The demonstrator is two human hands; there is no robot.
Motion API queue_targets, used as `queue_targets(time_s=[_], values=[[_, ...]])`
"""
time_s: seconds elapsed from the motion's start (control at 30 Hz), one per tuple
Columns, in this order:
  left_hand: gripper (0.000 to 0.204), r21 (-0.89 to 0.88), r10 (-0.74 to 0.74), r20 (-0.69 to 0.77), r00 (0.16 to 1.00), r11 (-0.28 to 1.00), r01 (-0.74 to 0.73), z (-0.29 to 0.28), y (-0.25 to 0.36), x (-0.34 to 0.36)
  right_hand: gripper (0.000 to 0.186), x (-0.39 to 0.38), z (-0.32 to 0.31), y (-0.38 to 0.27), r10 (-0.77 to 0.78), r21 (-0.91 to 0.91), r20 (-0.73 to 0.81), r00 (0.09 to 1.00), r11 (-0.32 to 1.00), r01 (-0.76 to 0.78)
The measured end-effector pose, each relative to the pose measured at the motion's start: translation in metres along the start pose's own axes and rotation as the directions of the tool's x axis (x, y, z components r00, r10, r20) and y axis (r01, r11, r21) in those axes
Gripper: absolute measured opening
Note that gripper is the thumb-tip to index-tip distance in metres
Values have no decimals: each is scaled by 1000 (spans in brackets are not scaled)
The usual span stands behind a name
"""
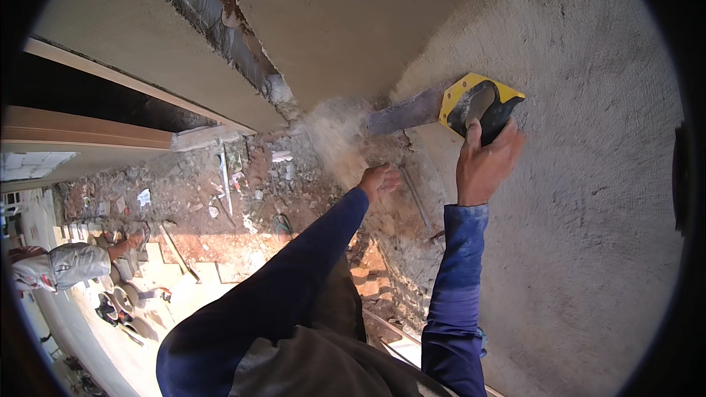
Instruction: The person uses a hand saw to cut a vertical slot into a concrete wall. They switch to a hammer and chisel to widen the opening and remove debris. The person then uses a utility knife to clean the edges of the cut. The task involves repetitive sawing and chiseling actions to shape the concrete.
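Right hand [491,165] is closed round the black grip of a yellow-and-black handsaw [440,106], fingers curled in; saw is up in front of the rough plastered wall [588,198], near that wall's left edge, where it meets the smoother grey plaster [346,22]. Blade [406,112] points left, its end lost near a pale blurred patch [334,140], dust or a moving strip, cannot tell which; teeth too small to make out, contact with the plaster unclear. Left hand [380,181] is lower, below the blade and apart from it, fingers close together and partly bent; cannot tell if they pinch anything. For good handling, I'd say: keep the wrist in line with the blade, use long even strokes with light pressure, don't twist the blade, keep the left fingers well out of its path, and let dust settle so the blade end can be seen. Plaster edges look crumbly, so easy strokes would likely chip less. Around: an open channel [224,29] with ragged edges up the smoother plaster, a wooden frame [88,126] left of it, rubble-strewn ground [191,206] below, a thin rod [416,198] near the ground's right edge, another person [73,268] and buckets [131,298] toward its left edge
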State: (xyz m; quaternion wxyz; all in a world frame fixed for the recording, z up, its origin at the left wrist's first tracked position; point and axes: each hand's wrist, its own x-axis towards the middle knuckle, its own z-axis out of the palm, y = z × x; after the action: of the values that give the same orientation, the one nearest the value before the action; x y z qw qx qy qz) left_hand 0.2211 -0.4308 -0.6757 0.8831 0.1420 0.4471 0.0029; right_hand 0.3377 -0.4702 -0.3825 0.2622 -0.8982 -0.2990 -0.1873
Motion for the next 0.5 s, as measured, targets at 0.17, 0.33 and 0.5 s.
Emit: queue_targets(time_s=[0.17,0.33,0.5], values=[[71,-694,171,148,974,720,-21,27,46,-20,35,-50,-44,13,158,344,256,954,907,-242],[53,-506,435,141,889,804,-313,26,78,-118,31,-129,-126,33,531,648,447,719,362,-670],[18,-199,716,219,663,698,-688,39,118,-307,37,-188,-160,42,362,777,583,728,12,-629]])
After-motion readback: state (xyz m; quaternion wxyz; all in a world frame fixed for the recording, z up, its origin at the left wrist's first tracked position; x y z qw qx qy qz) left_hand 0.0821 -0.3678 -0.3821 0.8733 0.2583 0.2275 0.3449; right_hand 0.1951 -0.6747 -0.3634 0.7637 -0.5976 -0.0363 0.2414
